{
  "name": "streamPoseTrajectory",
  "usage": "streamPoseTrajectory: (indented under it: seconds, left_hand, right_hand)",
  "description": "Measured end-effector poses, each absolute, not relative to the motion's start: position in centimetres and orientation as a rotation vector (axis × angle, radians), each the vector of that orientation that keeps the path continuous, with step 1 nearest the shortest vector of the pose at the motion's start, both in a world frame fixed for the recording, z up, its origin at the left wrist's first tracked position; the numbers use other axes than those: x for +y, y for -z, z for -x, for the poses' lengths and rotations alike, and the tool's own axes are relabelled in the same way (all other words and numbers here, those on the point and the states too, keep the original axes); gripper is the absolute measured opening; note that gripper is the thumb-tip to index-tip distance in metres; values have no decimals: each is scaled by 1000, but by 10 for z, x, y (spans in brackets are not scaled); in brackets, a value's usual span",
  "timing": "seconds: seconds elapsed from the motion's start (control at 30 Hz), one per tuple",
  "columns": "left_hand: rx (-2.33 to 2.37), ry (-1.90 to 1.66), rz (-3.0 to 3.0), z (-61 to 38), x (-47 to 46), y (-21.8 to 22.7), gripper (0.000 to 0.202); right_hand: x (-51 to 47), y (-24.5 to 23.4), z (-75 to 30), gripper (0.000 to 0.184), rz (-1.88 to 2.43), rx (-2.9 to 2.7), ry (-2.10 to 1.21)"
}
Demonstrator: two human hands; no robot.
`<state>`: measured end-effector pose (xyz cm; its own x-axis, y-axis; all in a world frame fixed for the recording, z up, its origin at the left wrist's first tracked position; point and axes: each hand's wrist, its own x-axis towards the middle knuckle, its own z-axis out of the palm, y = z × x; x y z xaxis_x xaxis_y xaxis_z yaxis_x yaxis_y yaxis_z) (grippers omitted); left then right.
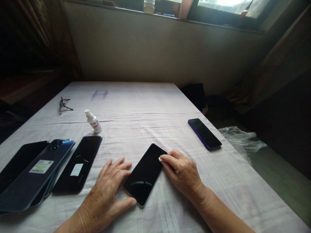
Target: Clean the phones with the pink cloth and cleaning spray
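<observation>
The task's thing, a black-screened smartphone (144, 176), lies face up on the pale checked tablecloth (136, 110), slanted with its top toward 1 o'clock; clock directions here run from its middle. At 8 o'clock the left hand (109, 191) lies spread and unclenched, grasping nothing, its thumb against the bottom corner and its fingertips close by the left long edge, apparently to steady the phone against sliding. The right hand (182, 168) comes in from 3 o'clock, pinching a small whitish wad (160, 159) between thumb and forefinger at the upper right edge, probably so the soft piece meets the glass rather than the nails. At 9 o'clock a dark phone with a white sticker (84, 153) and, beyond it, overlapping phones (26, 184) leave the left hand little sideways room. The white bottle (94, 123) stands at 10 o'clock, out of both hands' way, with eyeglasses (62, 105) farther out. The widest stretch of cloth opens toward 12 o'clock; at 2 o'clock a purple-edged phone (204, 133) sits near the table's right edge.
</observation>
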<state>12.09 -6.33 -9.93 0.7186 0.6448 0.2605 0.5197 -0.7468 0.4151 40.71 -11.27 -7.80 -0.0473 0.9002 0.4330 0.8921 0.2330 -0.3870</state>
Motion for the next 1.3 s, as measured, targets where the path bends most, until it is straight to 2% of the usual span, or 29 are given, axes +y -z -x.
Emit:
streamPoseTrajectory:
  seconds: [0.3, 0.6, 0.9, 1.17, 1.3]
  left_hand:
    - [917, -566, -2604, -120, -63, 102, 61]
    - [900, -572, -2614, -121, -61, 101, 59]
    - [916, -553, -2596, -121, -62, 101, 62]
    - [902, -554, -2602, -119, -63, 104, 60]
    - [901, -556, -2605, -120, -63, 103, 61]
  right_hand:
    - [-122, 75, -389, 19, 1452, -2012, -84]
    - [-114, 77, -406, 17, 1581, -1944, 6]
    - [-124, 74, -392, 18, 1364, -2047, -125]
    - [-118, 77, -407, 17, 1502, -1956, -62]
    - [-122, 75, -402, 19, 1423, -2000, -123]
